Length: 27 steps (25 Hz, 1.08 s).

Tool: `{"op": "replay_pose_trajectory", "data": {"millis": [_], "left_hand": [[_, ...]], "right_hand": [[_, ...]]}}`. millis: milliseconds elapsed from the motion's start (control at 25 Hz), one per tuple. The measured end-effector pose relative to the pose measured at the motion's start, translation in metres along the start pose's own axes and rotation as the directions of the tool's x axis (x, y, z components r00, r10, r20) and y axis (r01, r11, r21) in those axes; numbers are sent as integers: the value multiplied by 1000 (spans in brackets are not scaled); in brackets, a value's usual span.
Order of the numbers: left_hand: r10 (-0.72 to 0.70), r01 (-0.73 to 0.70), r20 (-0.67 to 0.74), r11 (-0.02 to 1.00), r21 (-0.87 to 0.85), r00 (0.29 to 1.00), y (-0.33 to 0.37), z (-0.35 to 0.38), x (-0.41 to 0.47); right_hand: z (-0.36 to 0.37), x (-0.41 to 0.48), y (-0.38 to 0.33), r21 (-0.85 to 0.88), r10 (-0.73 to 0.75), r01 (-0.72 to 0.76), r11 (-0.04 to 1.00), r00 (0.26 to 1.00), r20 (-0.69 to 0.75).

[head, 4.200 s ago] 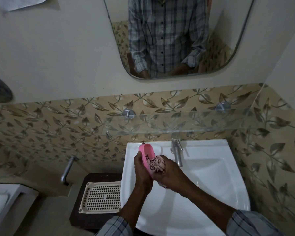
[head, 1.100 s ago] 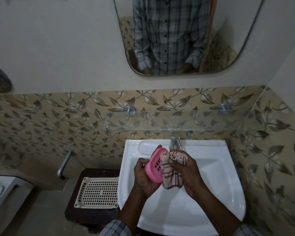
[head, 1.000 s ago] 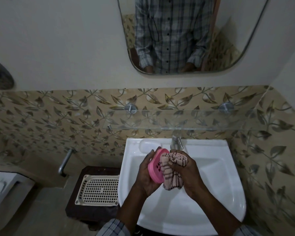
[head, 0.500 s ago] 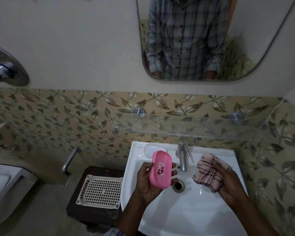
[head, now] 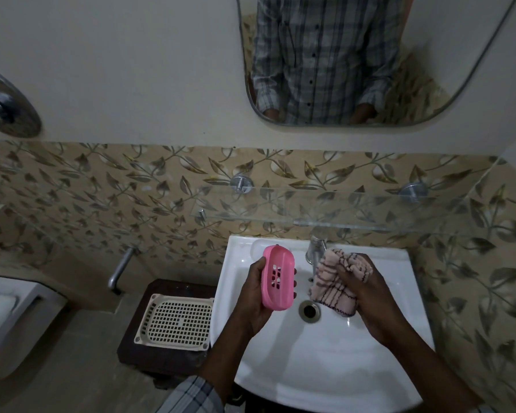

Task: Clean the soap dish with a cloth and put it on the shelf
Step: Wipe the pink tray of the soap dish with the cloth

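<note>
The pink soap dish is held over the white sink, its long side running up and down and its hollow, slotted face turned toward the camera. The left hand grips it from behind: the thumb lies along its left edge and the fingertips curl round its right edge. Just beside it to the right, apart from it, the right hand clutches a bunched pink cloth with dark stripes, the fingers curled over its top. Of the two hands, neither is free.

Below the gap between dish and cloth sits the drain, and the metal tap stands behind the cloth. Above the sink a glass shelf runs along the leaf-patterned tiles, fixed by round metal brackets. Higher up, a mirror shows a checked shirt. Left of the sink, a cream perforated tray lies on a dark stool.
</note>
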<state>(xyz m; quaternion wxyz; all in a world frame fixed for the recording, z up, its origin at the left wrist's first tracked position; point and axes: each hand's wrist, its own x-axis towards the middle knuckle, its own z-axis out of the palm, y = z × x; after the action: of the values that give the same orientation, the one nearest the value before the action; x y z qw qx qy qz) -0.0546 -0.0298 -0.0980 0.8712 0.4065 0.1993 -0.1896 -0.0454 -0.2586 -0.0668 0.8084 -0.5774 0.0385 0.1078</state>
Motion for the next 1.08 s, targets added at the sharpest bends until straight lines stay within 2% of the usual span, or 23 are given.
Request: {"op": "replay_pose_trajectory", "data": {"millis": [80,160,240,280,360,400,480,560,600,640,680,720,760,800,840,880,920,960,1000,1040,1080], "left_hand": [[24,-20,-52,996,83,998,-1,1,2],[29,-20,-75,993,118,997,-3,4,4],[26,-19,-68,996,92,997,-2,7,4],[25,-22,-55,998,56,998,0,7,4],[12,-13,-27,1000,-19,1000,2,6,3],[5,-6,-37,1000,-30,999,2,7,2],[30,-32,-73,999,-19,997,-3,9,3],[69,-70,-107,998,-9,992,-11,10,4],[81,-82,-124,997,-1,989,-14,10,5],[87,-87,-128,996,11,988,-16,11,6],[88,-85,-114,996,30,990,-15,11,7],[81,-77,-103,996,44,991,-12,13,8],[61,-58,-98,998,41,993,-9,14,8],[38,-35,-99,999,25,994,-6,14,8],[20,-19,-110,1000,10,994,-3,15,9],[10,-9,-127,1000,9,992,-3,16,9],[12,-10,-146,1000,12,989,-4,17,9],[18,-16,-161,1000,14,987,-7,17,8],[25,-22,-171,1000,21,985,-9,17,8],[38,-33,-176,999,31,984,-10,17,8],[58,-50,-168,998,47,984,-9,16,8]], "right_hand": [[12,-2,6,-141,-60,69,988,996,66],[24,-1,10,-353,-182,203,913,979,93],[33,3,6,-575,-362,394,717,916,176],[35,5,4,-635,-419,499,590,861,288],[36,6,8,-664,-391,689,290,718,575],[38,2,11,-658,-323,718,227,693,644],[49,-15,20,-732,-258,607,310,794,550],[66,-24,28,-791,-297,409,456,907,298],[74,-22,29,-756,-239,270,596,959,154],[79,-16,29,-626,-133,131,769,990,45],[82,-12,27,-483,-28,24,875,1000,-2],[82,-11,23,-428,0,12,904,1000,29],[78,-12,22,-538,-103,152,829,987,121],[71,-12,23,-683,-254,363,634,932,259],[64,-13,24,-779,-373,543,314,825,424],[59,-12,26,-782,-410,623,23,719,561],[57,-10,28,-767,-388,633,-104,684,617],[59,-10,31,-794,-360,606,-43,732,578],[65,-11,33,-831,-342,542,127,810,476],[72,-11,30,-827,-280,407,387,907,316],[76,-7,30,-707,-131,219,672,975,178]]}}
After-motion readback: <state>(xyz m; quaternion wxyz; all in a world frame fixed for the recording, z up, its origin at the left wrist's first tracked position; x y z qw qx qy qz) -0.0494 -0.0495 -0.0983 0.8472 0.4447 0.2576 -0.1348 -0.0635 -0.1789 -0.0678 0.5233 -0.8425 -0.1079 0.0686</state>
